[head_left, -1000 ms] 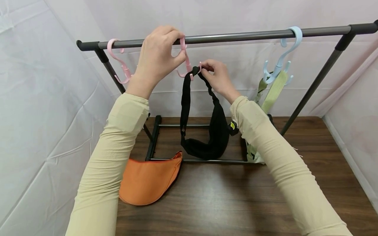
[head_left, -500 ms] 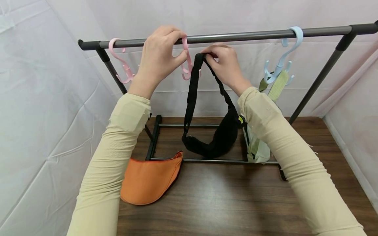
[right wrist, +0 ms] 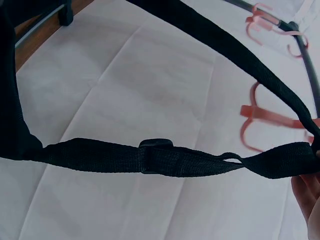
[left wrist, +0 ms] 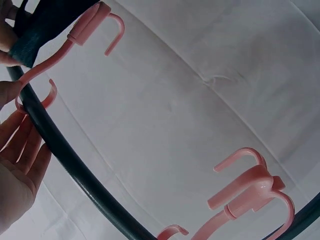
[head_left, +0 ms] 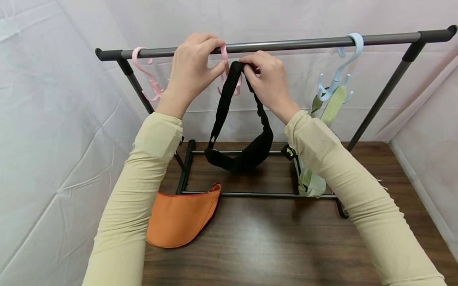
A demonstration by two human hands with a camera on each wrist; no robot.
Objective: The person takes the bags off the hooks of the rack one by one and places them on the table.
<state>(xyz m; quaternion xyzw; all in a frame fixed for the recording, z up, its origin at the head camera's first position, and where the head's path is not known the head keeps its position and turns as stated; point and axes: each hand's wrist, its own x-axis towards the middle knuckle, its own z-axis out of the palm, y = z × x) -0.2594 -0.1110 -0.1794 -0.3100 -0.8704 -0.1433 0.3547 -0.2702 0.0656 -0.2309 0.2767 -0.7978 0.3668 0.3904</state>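
Note:
In the head view my left hand holds a pink S-shaped hook near its top on the rail, thumb and fingertips on it. My right hand pinches the strap of a black sling bag and holds its folded top just below the rail. The strap passes in front of that hook and hides part of it. From the right wrist view, the black strap with its slider buckle runs to my fingers, and the hook's lower prongs show between the strap's two sides.
A second pink hook hangs at the rail's left. At the right, a blue hook carries a green-strapped bag. An orange bag lies on the wooden floor, by the rack's base. White cloth stands around the rack.
My right hand has raised the black strap from the hook's lower prongs to just under the rail, then shifted slightly left. The bag has swung left and up. My left hand stays on the hook.

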